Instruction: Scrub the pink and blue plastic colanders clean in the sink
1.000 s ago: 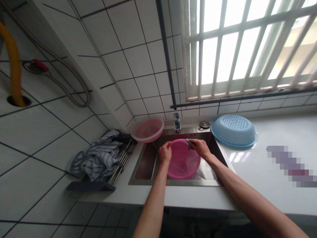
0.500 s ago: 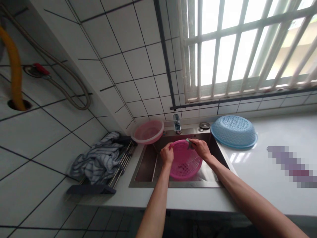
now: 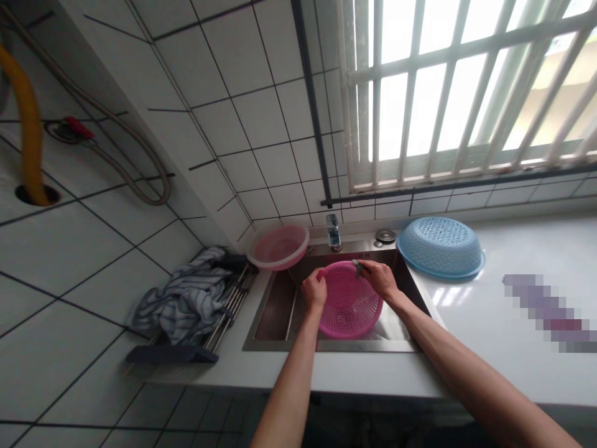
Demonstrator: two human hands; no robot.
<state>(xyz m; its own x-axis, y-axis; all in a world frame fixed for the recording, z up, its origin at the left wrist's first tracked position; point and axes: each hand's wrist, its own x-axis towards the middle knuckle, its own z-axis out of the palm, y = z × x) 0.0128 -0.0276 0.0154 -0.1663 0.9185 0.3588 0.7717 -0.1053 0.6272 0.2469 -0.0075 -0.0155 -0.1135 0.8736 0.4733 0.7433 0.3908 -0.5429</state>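
A pink plastic colander (image 3: 352, 311) is held tilted in the steel sink (image 3: 275, 314), its open side facing me. My left hand (image 3: 314, 289) is closed on the colander's left rim. My right hand (image 3: 379, 277) grips a small green scrubbing cloth (image 3: 357, 267), pressed against the colander's upper right rim. The fingers hide much of the cloth, so its exact kind is hard to make out. Behind the colander stands the faucet (image 3: 333, 231).
A pale pink basin (image 3: 280, 246) sits at the sink's back left corner. An upturned blue basket (image 3: 442, 247) lies on the white counter (image 3: 485, 348) at right. A striped cloth (image 3: 186, 298) covers part of a rack (image 3: 233, 298) at left. A drain strainer (image 3: 385, 236) is behind the sink.
My right hand and the green cloth have shifted very slightly at the colander's rim. The colander has turned a little; my left hand keeps its place.
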